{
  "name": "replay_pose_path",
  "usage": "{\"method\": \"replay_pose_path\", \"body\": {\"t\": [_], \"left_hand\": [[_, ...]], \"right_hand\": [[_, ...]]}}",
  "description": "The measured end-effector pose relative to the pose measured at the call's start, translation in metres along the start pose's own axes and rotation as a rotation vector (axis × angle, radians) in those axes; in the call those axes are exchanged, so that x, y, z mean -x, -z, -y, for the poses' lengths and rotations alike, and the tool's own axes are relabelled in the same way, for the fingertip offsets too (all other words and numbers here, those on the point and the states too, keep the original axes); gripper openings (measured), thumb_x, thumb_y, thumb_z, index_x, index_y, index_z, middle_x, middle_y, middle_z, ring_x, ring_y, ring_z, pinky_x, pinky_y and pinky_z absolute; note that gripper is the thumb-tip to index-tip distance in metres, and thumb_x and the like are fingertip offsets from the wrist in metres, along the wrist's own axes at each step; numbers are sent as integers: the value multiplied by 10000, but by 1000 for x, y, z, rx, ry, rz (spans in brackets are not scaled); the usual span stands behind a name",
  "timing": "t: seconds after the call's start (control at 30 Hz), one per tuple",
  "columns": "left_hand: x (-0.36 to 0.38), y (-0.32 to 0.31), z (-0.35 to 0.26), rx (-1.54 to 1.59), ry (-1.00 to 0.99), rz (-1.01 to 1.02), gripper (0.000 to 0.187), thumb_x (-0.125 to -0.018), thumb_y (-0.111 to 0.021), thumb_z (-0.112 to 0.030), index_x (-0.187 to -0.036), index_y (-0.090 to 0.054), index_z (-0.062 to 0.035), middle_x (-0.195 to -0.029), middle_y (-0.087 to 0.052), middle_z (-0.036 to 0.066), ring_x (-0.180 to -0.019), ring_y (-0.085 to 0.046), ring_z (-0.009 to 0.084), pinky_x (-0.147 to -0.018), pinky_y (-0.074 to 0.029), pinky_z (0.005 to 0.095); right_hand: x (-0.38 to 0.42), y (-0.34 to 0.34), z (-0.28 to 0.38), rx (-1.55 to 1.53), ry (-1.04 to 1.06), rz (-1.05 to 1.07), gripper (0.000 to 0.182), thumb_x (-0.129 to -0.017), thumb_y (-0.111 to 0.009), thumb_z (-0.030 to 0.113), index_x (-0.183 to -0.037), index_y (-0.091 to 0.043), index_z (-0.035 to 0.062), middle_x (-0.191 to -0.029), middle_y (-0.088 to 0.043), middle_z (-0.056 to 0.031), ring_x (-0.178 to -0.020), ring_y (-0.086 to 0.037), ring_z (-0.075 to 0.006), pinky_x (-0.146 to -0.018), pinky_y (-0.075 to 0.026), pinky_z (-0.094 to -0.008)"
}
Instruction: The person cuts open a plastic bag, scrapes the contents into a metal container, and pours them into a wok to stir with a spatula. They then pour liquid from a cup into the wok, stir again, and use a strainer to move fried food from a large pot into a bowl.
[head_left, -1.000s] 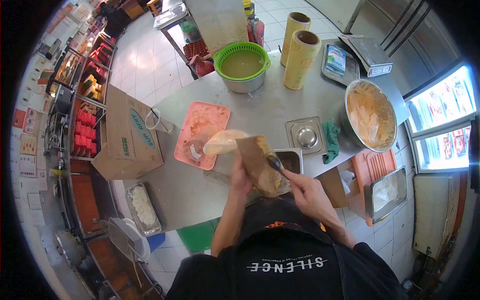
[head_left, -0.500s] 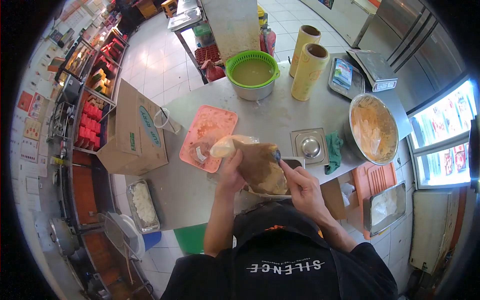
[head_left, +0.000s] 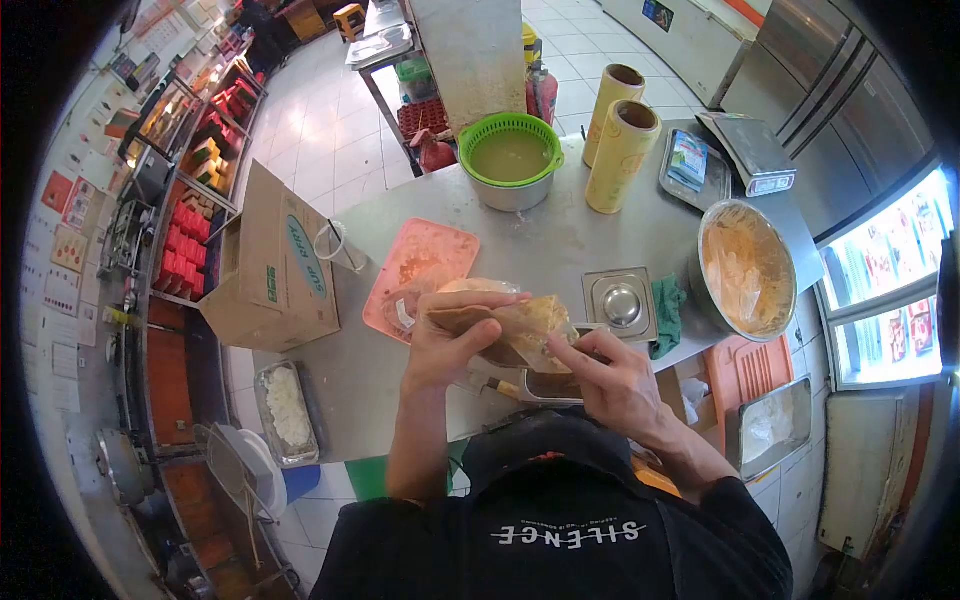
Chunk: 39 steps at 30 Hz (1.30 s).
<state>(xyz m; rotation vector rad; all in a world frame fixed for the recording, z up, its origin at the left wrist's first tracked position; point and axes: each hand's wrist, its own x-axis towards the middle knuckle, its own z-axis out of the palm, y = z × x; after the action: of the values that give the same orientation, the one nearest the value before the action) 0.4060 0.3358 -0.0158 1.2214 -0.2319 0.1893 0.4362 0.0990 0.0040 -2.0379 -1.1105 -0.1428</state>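
Above the steel table's near side, my left hand [head_left: 447, 340] is closed around a brown paper-like bag [head_left: 465, 318] with its thumb on the near side. Clear plastic with yellowish contents [head_left: 545, 318] shows at the bag's right end. My right hand [head_left: 620, 385] pinches the edge of that end, fingers bent. Below them, partly hidden, is a metal pan [head_left: 560, 390]. A wooden-handled tool [head_left: 507, 387] lies at the pan's left. Just behind my left hand, a pink tray [head_left: 440, 250] carries a clear plastic bag.
A green colander [head_left: 510, 122] sits in a metal pot at the back, beside two yellow film rolls [head_left: 622, 160]. To the right are a lidded steel container [head_left: 620, 300], a green cloth [head_left: 668, 310] and a large orange-smeared bowl [head_left: 790, 290]. A cardboard box [head_left: 265, 270] stands left.
The brown bag has been folded down and turned, so its yellowish end now faces my right hand. My left hand has moved up around it. The dark-tipped tool has left my right hand.
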Motion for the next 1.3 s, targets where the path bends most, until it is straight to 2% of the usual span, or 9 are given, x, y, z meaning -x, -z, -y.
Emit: {"method": "replay_pose_path", "body": {"t": [0.17,0.27,0.6,0.77,0.9,0.97,1.07,1.17,1.3], "left_hand": [[4,-6,2,23,4,-55,300,-845,-733,-152,-1066,-673,43,-1110,-665,154,-1063,-633,240,-932,-508,350],[8,-7,11,101,43,-127,276,-862,-718,-166,-1043,-671,37,-1112,-663,160,-1064,-631,245,-937,-508,362],[21,-4,35,348,318,-278,170,-933,-622,-140,-980,-671,16,-1076,-673,126,-1012,-642,213,-895,-534,375],[20,-1,44,337,452,-322,251,-952,-605,-202,-1098,-620,3,-1081,-664,103,-1001,-639,205,-889,-535,386],[10,-3,42,460,588,-386,384,-948,-610,-295,-1196,-554,-8,-1148,-630,99,-1050,-618,204,-908,-526,386],[14,-6,44,385,502,-354,469,-916,-632,-373,-1202,-552,-11,-1172,-616,96,-1070,-607,200,-913,-520,372],[17,-4,51,211,360,-222,595,-853,-665,-479,-1205,-553,-12,-1174,-613,86,-1077,-599,190,-917,-511,355],[14,-2,56,77,278,-110,680,-805,-686,-544,-1204,-556,-9,-1161,-618,74,-1071,-591,168,-916,-497,331],[8,2,53,-10,293,-34,720,-783,-691,-570,-1203,-561,1,-1153,-621,63,-1066,-580,140,-909,-483,305]], "right_hand": [[-8,11,13,245,29,56,499,-703,-650,15,-1175,-672,175,-801,-549,-35,-655,-593,-199,-551,-489,-325],[-11,14,10,401,77,135,504,-753,-638,112,-1246,-621,217,-786,-527,-10,-663,-580,-164,-536,-474,-297],[-17,18,-24,361,116,473,494,-785,-626,158,-1272,-564,210,-872,-547,-53,-752,-632,-225,-602,-511,-338],[-17,27,-29,315,42,673,518,-790,-604,118,-1298,-560,213,-886,-575,-87,-783,-656,-259,-628,-519,-400],[-8,25,-59,-159,-186,541,479,-818,-539,56,-1281,-598,168,-873,-617,-159,-762,-645,-308,-672,-504,-399],[-2,22,-58,-390,-314,479,455,-830,-516,35,-1261,-616,140,-870,-630,-194,-758,-636,-329,-691,-492,-389],[3,21,-42,-464,-474,393,429,-842,-520,19,-1248,-622,111,-903,-640,-210,-754,-625,-333,-697,-480,-362],[11,11,-32,-498,-441,161,436,-842,-529,9,-1261,-610,98,-847,-615,-200,-735,-612,-331,-681,-473,-371],[5,16,-25,-246,-350,203,478,-834,-534,-1,-1284,-600,149,-788,-580,-159,-719,-605,-330,-661,-485,-395]]}}
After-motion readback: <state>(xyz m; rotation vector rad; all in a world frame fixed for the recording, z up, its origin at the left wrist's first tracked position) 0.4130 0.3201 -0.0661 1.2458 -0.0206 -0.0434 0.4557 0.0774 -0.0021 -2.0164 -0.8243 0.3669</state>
